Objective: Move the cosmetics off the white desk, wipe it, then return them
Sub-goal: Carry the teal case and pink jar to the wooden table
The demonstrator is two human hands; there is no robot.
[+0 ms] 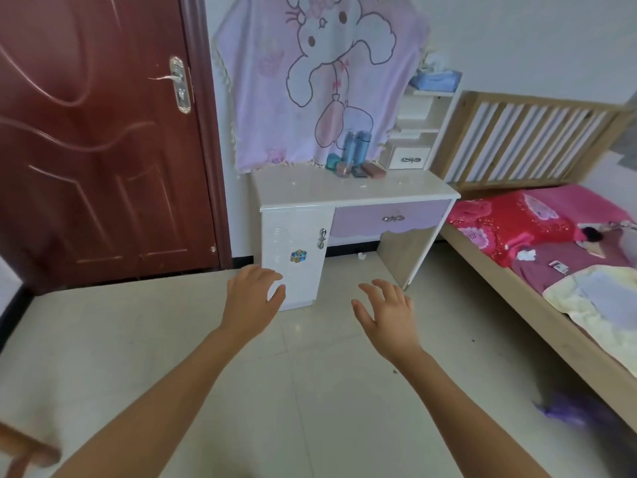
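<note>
A small bedroom with a dark red door (103, 139) at 10 o'clock, a wooden bed (537, 257) at 3 o'clock and a pink cartoon blanket (310, 81) hung on the wall at 12 o'clock frames a white desk whose tabletop (310, 191) shows specks and carries a cluster of cosmetics (355, 160) at its rear right: 2 tall blue bottles (356, 144), a teal jar (333, 162) and several flat compacts (374, 169), all close together beside a small drawer unit (408, 157). The person stands well apart from the desk, left hand (250, 298) and right hand (386, 315) stretched forward at 6 o'clock, fingers (372, 288) spread wide and holding nothing. By this evidence nothing has begun: the cosmetics sit untouched, no wiping cloth can be made out, and clearing, wiping and returning all appear to lie ahead.
</note>
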